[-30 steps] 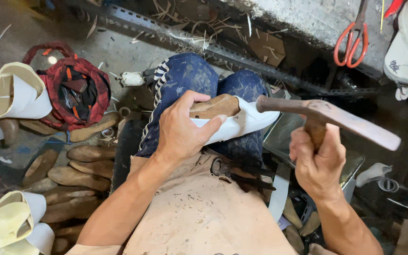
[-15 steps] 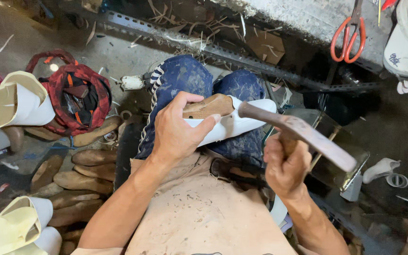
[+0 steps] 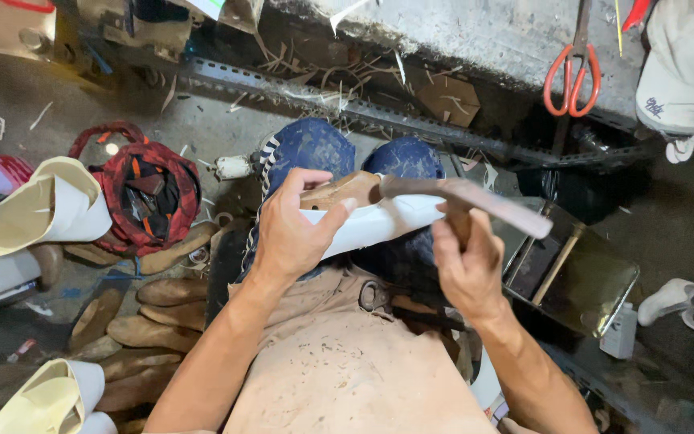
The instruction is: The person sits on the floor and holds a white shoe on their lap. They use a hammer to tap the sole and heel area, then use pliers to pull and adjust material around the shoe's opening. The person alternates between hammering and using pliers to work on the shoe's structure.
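My left hand (image 3: 292, 231) grips a wooden shoe last (image 3: 344, 191) wrapped in a white upper (image 3: 387, 220), held across my knees in dark blue trousers. My right hand (image 3: 466, 265) is closed on the wooden handle of a hammer (image 3: 475, 202), whose long flat head lies against the top of the last. A beige apron (image 3: 347, 362) covers my lap below both hands.
A red plaid bag (image 3: 148, 193) sits at left beside rolled cream sheets (image 3: 38, 210). Several brown soles (image 3: 142, 329) are piled on the floor at lower left. Red-handled scissors (image 3: 573, 71) hang at upper right near a white cap (image 3: 684, 64). A dark metal box (image 3: 580, 277) stands right of my knees.
The hammer has swung down and left from a raised position at the right onto the last. My left hand has kept its hold on the last.
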